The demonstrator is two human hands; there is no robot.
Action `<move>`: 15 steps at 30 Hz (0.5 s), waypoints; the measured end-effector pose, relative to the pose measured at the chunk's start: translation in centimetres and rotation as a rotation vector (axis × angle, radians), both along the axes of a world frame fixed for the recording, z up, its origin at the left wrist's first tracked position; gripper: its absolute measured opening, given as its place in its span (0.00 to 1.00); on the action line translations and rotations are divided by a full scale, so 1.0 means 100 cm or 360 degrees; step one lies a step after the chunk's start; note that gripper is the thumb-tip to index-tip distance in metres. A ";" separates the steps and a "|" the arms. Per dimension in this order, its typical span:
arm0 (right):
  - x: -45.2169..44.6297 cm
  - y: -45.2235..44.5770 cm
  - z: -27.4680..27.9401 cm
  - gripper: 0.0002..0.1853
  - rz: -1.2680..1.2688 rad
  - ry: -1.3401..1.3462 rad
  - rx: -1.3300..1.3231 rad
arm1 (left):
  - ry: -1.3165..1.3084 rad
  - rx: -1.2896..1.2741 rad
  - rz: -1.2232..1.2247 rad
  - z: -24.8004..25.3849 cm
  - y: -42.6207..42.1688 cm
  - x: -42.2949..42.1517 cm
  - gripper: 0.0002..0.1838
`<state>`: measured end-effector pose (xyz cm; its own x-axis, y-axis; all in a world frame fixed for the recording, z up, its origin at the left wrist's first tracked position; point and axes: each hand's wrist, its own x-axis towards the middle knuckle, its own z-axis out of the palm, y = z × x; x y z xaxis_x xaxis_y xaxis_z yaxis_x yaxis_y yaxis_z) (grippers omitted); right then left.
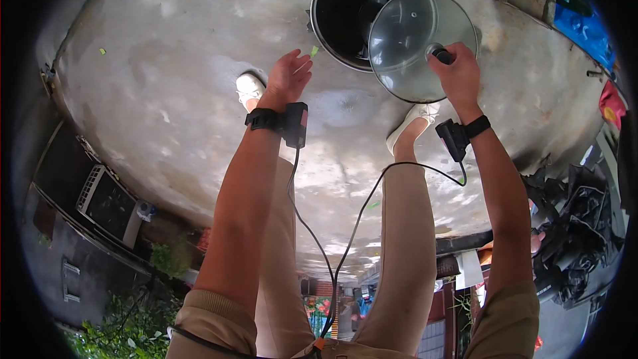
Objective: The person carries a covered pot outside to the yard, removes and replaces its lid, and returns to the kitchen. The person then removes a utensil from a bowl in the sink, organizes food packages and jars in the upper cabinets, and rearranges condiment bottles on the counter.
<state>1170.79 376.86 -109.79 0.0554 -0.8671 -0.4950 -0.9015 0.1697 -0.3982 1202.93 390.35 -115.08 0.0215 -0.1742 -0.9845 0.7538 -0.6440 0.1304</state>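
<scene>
My right hand [460, 78] grips the dark knob [441, 54] of a round glass lid [405, 33] with a metal rim. The lid overlaps the right side of a wide, dark round pot [339, 20] on the ground and hides part of it. Light reflects off the pot's dark inside; I cannot tell what, if anything, it contains. Left of the pot, my left hand [291, 74] is open with its fingers loosely curled and holds nothing. Just beyond those fingers is a small green scrap [314, 50].
Grey concrete [179, 46] surrounds the pot, with another green scrap [102, 51] at left. My white shoes [250, 85] stand near the pot. A black cable [382, 176] links the devices on my wrists. Black plastic sheeting [578, 219] lies at right, plants [119, 326] at lower left.
</scene>
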 end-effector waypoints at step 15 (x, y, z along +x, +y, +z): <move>0.113 -0.004 -0.047 0.18 0.0102 0.0102 -0.0138 | -0.0155 0.0035 0.0133 0.012 0.017 0.062 0.33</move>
